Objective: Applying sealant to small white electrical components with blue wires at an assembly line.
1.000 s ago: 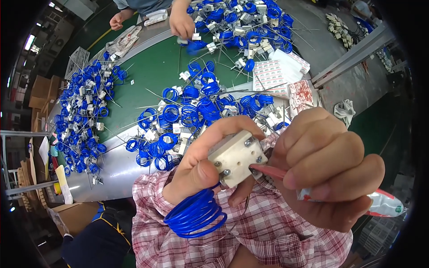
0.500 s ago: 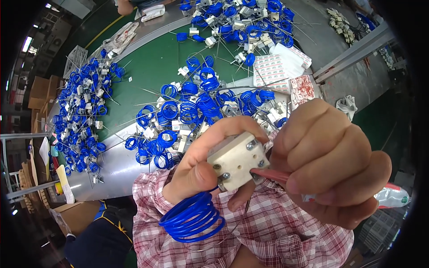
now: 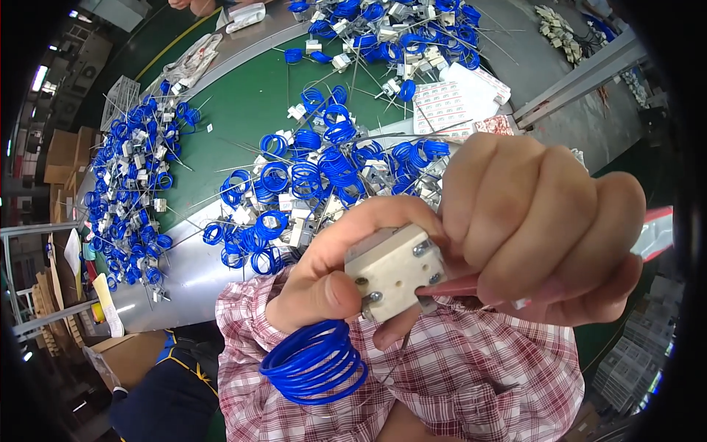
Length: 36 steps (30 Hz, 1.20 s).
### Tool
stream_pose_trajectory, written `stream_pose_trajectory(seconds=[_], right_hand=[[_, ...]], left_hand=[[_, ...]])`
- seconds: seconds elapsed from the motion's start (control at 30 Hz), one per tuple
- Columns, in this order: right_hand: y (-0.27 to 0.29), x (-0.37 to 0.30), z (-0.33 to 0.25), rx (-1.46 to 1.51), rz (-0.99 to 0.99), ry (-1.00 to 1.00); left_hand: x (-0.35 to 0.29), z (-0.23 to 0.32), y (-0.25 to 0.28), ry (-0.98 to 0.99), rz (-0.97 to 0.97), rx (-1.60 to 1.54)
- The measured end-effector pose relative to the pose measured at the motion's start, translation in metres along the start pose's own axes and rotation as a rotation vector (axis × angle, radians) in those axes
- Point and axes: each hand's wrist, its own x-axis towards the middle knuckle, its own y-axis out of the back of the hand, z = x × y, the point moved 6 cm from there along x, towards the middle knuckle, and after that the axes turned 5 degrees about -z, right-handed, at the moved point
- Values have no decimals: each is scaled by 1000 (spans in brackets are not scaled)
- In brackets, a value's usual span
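Observation:
My left hand (image 3: 324, 287) is closed round the sides of a white capillary thermostat (image 3: 398, 283), whose face with several screws and small holes is turned up. Its blue coil (image 3: 313, 365) hangs below my left wrist, and a thin metal rod runs down past the fingers. In my right hand (image 3: 541, 221), curled into a fist, is a red-and-clear tube (image 3: 456, 286). The tube's tapered red tip touches the thermostat's right edge, beside a screw. Its other end sticks out past the knuckles; its middle is hidden by the fingers.
A large pile of similar thermostats (image 3: 294, 191) lies on the green table (image 3: 236, 121) ahead, with more heaped at the left (image 3: 132, 184) and far side. Printed paper sheets (image 3: 449, 103) and a red-stained pad (image 3: 490, 125) lie at the right. A metal post (image 3: 582, 81) stands beyond.
My right hand has moved up slightly and tilted, swinging the tube's back end upward. Its tip stays at the thermostat's right edge. My left hand has hardly moved.

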Motion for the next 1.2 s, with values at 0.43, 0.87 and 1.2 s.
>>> stream_pose_trajectory(seconds=[0.43, 0.87, 1.2], right_hand=[[-5, -7, -10, -126, 108, -51], [0, -5, -11, -15, 187, 24], [14, -12, -4, -41, 653, 87]], left_hand=[[-1, -10, 4, -26, -36, -117], [1, -3, -3, -99, -92, -74], [-21, 27, 13, -175, 4, 147]])
